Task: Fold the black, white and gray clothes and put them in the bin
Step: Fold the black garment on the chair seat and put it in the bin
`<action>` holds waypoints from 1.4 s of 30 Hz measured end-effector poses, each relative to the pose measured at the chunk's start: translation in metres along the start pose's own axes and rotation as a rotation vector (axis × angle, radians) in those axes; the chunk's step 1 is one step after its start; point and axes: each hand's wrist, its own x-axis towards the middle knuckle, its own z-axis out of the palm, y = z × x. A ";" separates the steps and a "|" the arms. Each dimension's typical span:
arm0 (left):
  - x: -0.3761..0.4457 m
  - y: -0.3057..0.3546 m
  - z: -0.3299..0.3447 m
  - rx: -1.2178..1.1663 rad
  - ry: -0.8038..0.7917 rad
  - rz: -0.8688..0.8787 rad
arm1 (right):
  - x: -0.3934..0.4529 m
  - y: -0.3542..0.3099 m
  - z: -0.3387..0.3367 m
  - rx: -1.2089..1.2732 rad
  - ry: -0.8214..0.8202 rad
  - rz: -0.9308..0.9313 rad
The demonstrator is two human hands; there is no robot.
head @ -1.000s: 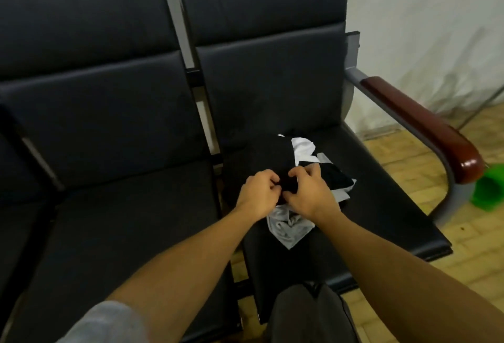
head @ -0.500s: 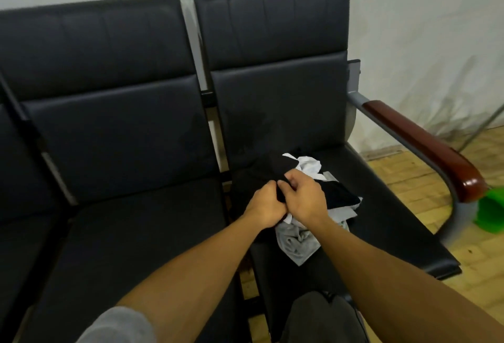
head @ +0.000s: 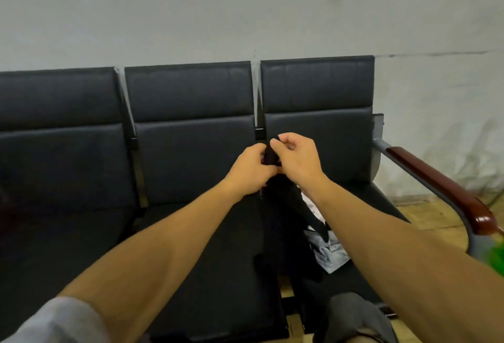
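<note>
Hands (head: pixel 275 164) pinching black garment (head: pixel 281 206) — hanging below

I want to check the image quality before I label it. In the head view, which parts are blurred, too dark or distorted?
Head view: the green object at the right edge is smeared by blur; the black garment held up by the left hand and right hand merges with the dark seats, so its outline is hard to see; the wide-angle lens bows the seat row.

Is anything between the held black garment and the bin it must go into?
Both the left hand and right hand grip the black garment. The green object beyond the armrest may be the bin; then the armrest stands between.
</note>
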 end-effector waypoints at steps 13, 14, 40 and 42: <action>-0.064 -0.005 -0.100 -0.138 0.294 -0.008 | -0.050 -0.073 0.052 0.167 -0.191 0.095; -0.065 -0.007 -0.103 -0.140 0.315 -0.016 | -0.056 -0.076 0.057 0.166 -0.244 0.081; -0.069 -0.038 -0.104 -0.985 0.412 -0.433 | -0.108 -0.004 0.127 -0.413 -0.109 -0.075; -0.066 -0.040 -0.107 -1.089 0.426 -0.452 | -0.102 0.003 0.122 -0.460 -0.101 -0.028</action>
